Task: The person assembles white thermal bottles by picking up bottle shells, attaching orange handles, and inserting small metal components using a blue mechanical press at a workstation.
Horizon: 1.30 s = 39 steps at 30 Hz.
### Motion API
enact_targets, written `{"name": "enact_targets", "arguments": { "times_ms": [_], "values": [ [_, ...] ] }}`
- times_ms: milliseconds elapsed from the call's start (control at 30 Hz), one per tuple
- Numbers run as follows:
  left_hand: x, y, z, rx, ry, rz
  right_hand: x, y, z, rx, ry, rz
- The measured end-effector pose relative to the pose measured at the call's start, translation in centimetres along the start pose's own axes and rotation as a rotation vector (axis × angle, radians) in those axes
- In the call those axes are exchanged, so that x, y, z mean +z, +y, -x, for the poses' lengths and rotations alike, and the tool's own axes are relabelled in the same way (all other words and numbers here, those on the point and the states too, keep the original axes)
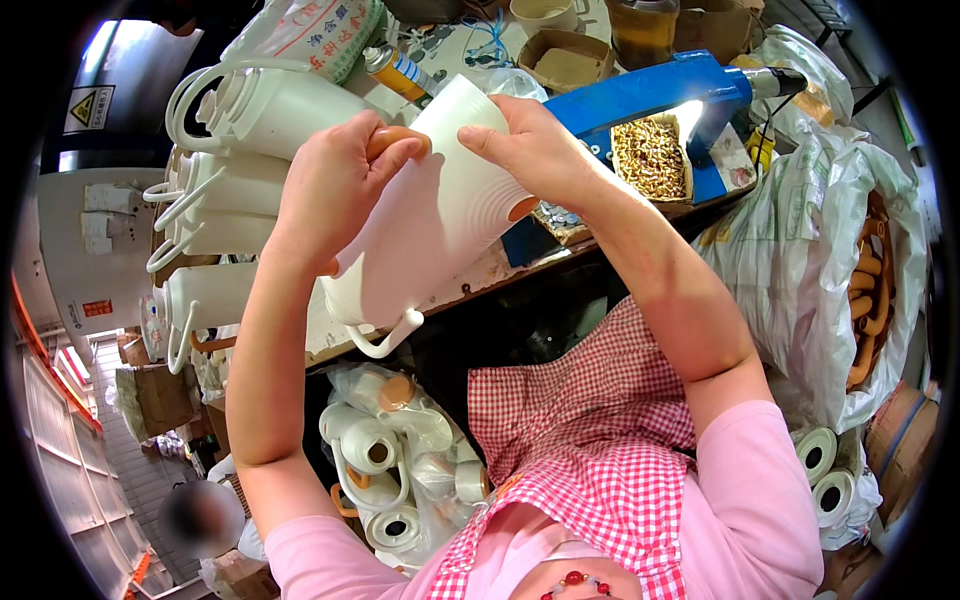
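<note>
A large white jug [430, 215] with ribbed bands lies tilted across the front edge of the workbench, its white bail handle [385, 338] hanging at the lower end. My left hand [335, 175] is closed around the brown side handle [395, 140] of the jug. Its thumb lies along the handle's upper end. My right hand [530, 145] grips the jug's upper end, thumb on the near face and the other fingers hidden behind. An orange-brown patch shows at the jug's right edge, below my right wrist; what it is I cannot tell.
Several white jugs [290, 115] are stacked at left. Behind my right arm stands a blue bench machine [640, 90] beside a box of brass-coloured fasteners [650, 160]. A spray can [395, 72] lies behind the jug. At right, a sack [790, 230] holds brown handles; bagged white parts [370, 445] sit below.
</note>
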<state>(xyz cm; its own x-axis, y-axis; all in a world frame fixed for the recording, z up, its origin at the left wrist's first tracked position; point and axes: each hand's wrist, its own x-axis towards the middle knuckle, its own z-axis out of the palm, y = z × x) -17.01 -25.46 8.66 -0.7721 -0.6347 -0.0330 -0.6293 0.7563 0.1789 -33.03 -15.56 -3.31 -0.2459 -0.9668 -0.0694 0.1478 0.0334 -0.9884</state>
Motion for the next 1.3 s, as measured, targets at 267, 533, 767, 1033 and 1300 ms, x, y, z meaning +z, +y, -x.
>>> {"name": "enact_targets", "arguments": {
  "times_ms": [267, 533, 767, 1033, 1300],
  "values": [
    [0.5, -0.2, -0.3, 0.032, 0.038, -0.112, -0.2, 0.4, -0.2, -0.019, 0.007, 0.012],
    [0.7, -0.4, 0.1, 0.126, 0.093, -0.061, 0.0, 0.0, 0.4, -0.02, 0.029, -0.014],
    [0.7, -3.8, 0.1, 0.111, -0.014, 0.146, 1.2, 0.5, 1.0, -0.103, 0.1, 0.174],
    [0.7, -10.2, 7.2, -0.009, -0.014, 0.141, -1.9, 12.2, 25.5, -0.535, 0.42, 0.618],
    [2.6, 0.4, 21.5, -0.267, 0.184, 0.718, -15.4, 24.7, 58.9, 0.644, 1.527, 0.913]
  ]
}}
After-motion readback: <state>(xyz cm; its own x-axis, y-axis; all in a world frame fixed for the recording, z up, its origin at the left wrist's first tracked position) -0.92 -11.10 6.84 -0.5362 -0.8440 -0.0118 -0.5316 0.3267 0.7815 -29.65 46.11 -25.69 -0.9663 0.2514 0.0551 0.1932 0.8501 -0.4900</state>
